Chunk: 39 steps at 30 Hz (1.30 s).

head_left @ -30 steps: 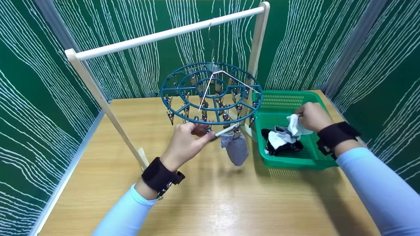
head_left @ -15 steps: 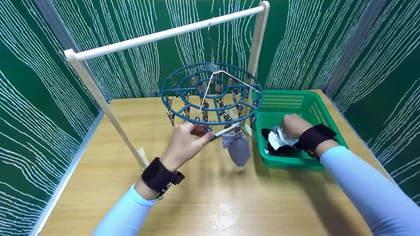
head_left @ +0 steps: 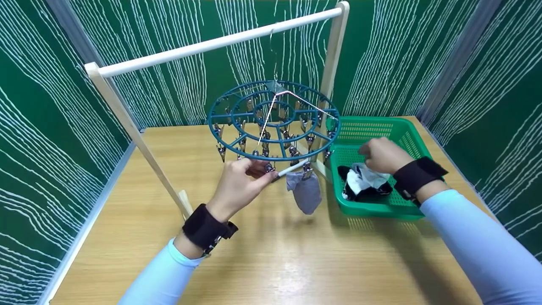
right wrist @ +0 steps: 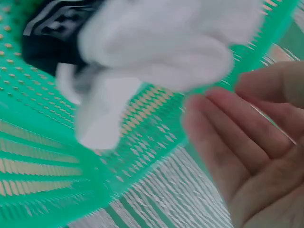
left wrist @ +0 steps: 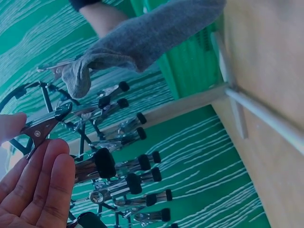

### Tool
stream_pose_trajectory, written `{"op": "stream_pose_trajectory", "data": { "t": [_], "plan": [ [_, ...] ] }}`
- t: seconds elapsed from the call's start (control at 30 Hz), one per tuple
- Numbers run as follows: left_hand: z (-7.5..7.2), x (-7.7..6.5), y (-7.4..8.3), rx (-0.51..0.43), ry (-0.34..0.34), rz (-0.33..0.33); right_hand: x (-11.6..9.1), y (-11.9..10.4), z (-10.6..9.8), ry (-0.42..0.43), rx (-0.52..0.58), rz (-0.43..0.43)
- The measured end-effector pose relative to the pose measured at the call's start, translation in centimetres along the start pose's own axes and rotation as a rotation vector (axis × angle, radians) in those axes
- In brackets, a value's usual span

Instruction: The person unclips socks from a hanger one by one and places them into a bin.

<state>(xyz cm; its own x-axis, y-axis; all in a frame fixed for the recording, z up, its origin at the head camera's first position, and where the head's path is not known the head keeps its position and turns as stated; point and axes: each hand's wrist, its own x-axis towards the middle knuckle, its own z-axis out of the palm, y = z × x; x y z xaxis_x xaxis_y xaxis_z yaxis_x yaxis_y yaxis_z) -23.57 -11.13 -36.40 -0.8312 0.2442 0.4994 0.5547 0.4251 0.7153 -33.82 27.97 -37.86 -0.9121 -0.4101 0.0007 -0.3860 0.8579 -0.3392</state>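
Observation:
My left hand (head_left: 244,183) pinches a metal clip (left wrist: 40,130) at the near rim of the round blue-green hanger (head_left: 237,146) between thumb and fingers. To its right a grey sock (head_left: 307,194) hangs from another clip. Over the green basket (head_left: 364,209) is my right hand (head_left: 387,156), holding nothing. Its fingers are extended, with the thumb close to them, in the right wrist view. White socks (right wrist: 156,47) lie just beyond its fingertips, blurred, together with a black item (right wrist: 59,35) bearing a pale pattern.
A rack with a white bar (head_left: 220,43) and wooden posts (head_left: 137,140) carries the hanger by a hook. Several other clips (left wrist: 114,190) dangle around the left hand. The wooden table (head_left: 271,258) extends below, with green patterned walls (head_left: 165,42) behind and at the sides.
My right hand has lowered a white sock into the basket, let it go and risen slightly. The left hand keeps its grip on the clip.

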Motion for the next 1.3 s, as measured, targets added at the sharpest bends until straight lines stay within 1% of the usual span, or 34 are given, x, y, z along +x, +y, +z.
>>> {"op": "stream_pose_trajectory", "data": {
  "t": [0.07, 0.13, 0.2, 0.27, 0.37, 0.47, 0.63, 0.77, 0.9, 1.03, 1.13, 1.2, 1.3],
  "plan": [
    [0.0, 0.0, -0.1, 0.003, -0.005, -0.002, -0.4, -0.9, -0.7, 0.092, 0.023, -0.030],
    [0.0, -0.1, -0.1, 0.009, -0.010, -0.003, -0.8, -1.9, -1.2, 0.202, 0.037, -0.076],
    [-0.1, -0.1, -0.2, 0.015, -0.014, -0.003, -1.1, -2.8, -1.6, 0.313, 0.045, -0.124],
    [-0.1, -0.1, -0.2, 0.019, -0.016, -0.002, -1.3, -3.7, -1.8, 0.401, 0.047, -0.158],
    [-0.2, -0.1, -0.2, 0.024, -0.018, -0.005, -1.2, -4.8, -2.1, 0.485, 0.046, -0.195],
    [-0.3, 0.0, -0.4, 0.030, -0.016, -0.012, -0.9, -5.7, -2.2, 0.524, 0.032, -0.235],
    [-0.5, -0.1, -0.6, 0.047, -0.004, -0.020, -0.1, -6.4, -2.2, 0.542, -0.018, -0.298],
    [-0.6, -0.2, -0.8, 0.053, 0.003, -0.015, 0.3, -6.7, -2.2, 0.527, -0.051, -0.329],
    [-0.8, -0.1, -1.0, 0.054, 0.007, -0.017, 0.5, -7.1, -2.5, 0.481, -0.075, -0.335],
    [-1.1, 0.0, -1.1, 0.057, 0.013, -0.032, 0.7, -7.5, -3.1, 0.408, -0.093, -0.338],
    [-1.2, 0.0, -1.0, 0.071, 0.018, -0.027, 0.7, -7.5, -3.3, 0.365, -0.100, -0.354],
    [-1.2, -0.1, -1.0, 0.085, 0.025, -0.015, 0.7, -7.4, -3.5, 0.350, -0.100, -0.367],
    [-1.2, -0.3, -1.1, 0.107, 0.040, 0.006, 0.5, -7.2, -3.6, 0.353, -0.096, -0.391]
  ]
}}
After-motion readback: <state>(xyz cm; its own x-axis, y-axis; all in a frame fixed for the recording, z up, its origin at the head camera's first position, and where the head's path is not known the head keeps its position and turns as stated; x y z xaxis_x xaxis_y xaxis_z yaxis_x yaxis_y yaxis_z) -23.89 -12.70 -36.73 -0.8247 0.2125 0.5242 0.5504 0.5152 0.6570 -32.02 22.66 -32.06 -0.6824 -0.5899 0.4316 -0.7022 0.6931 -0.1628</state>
